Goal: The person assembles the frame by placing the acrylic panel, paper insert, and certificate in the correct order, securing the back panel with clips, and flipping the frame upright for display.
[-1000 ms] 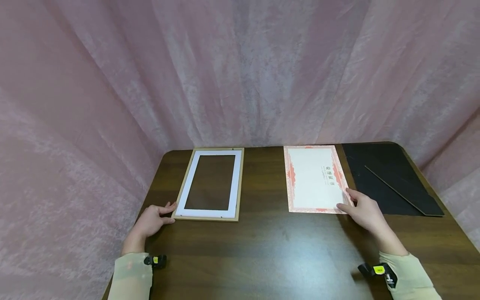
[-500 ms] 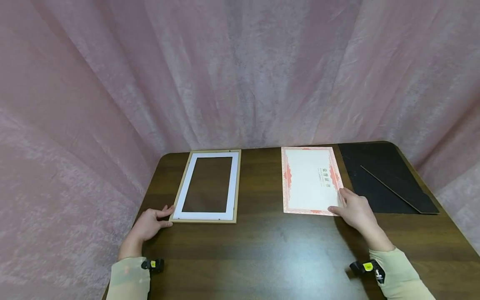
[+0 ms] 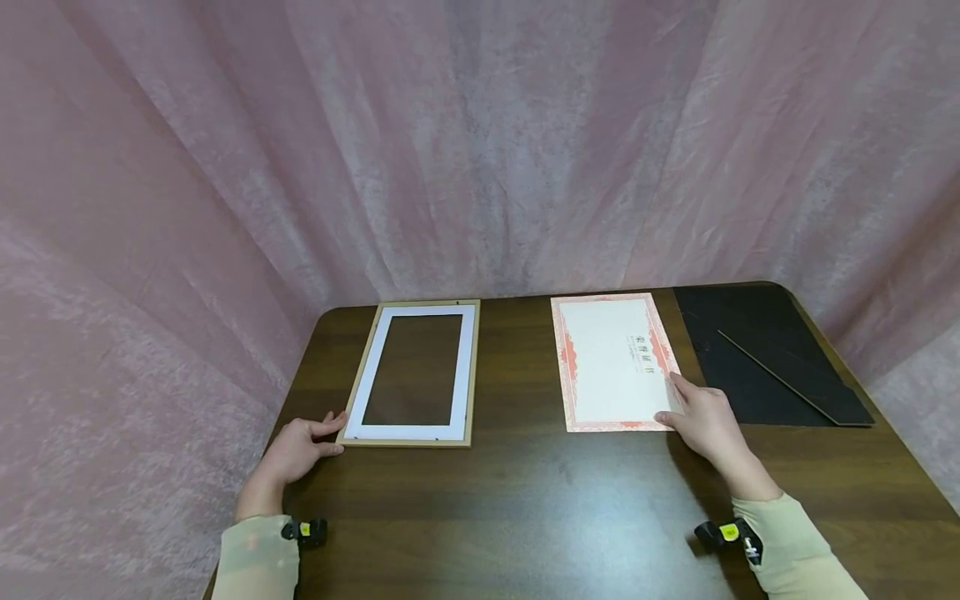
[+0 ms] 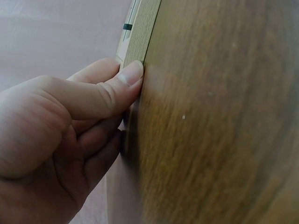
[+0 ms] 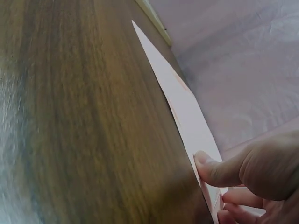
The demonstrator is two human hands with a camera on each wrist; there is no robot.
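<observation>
A wood picture frame [image 3: 468,367] with a white mat lies flat at the left of the dark table [image 3: 525,500]. My left hand [image 3: 337,432] pinches its near-left corner, with the thumb [image 4: 126,79] pressed on the frame's edge [image 4: 145,28]. A cream certificate [image 3: 607,367] with a red border lies right of centre. The near-right corner of that sheet is pinched by my right hand [image 3: 675,400]. Its thumb [image 5: 205,165] sits at the certificate's [image 5: 182,102] near edge, with the fingers on top.
A black backing board [image 3: 750,350] with a thin strip [image 3: 780,375] on it lies at the table's far right. Pink cloth hangs behind and on both sides. Bare tabletop spreads between the frame and the certificate and toward the near edge.
The certificate has slid a little left under my right hand, opening a gap to the black board. My left hand stays at the frame's corner.
</observation>
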